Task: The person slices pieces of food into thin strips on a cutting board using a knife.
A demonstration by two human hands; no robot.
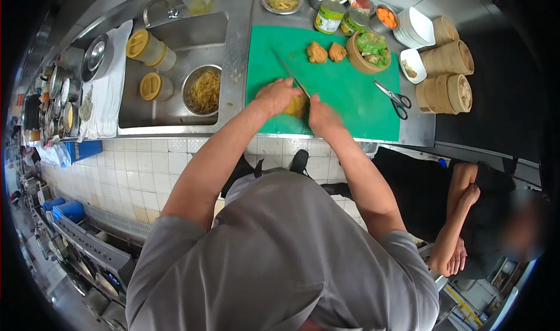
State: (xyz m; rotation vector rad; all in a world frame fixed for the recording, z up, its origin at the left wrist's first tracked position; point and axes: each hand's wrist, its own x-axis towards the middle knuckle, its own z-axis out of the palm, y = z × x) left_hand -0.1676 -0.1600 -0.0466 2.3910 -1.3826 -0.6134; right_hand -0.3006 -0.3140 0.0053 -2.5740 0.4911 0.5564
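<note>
My right hand (325, 118) is wrapped round the handle of a knife (286, 67), whose long blade points away to the upper left over the green cutting board (367, 112). Beside the blade, my left hand (276, 96) has its fingers bent down against a yellowish-brown piece of food (296, 106), which is partly covered by both hands. Farther up the board lie two golden-brown pieces of food (317, 53). A round bamboo steamer (357, 61) with green leaves in it stands to their right. Black-handled scissors (398, 100) rest near the board's right edge.
To the left is a steel sink (192, 39) holding a bowl of yellowish shreds (204, 92) and yellow-lidded containers (153, 86). Bowls, cans (329, 17), stacked white plates (415, 26) and bamboo steamers (446, 60) line the back and right. A person (466, 214) with crossed arms stands at right.
</note>
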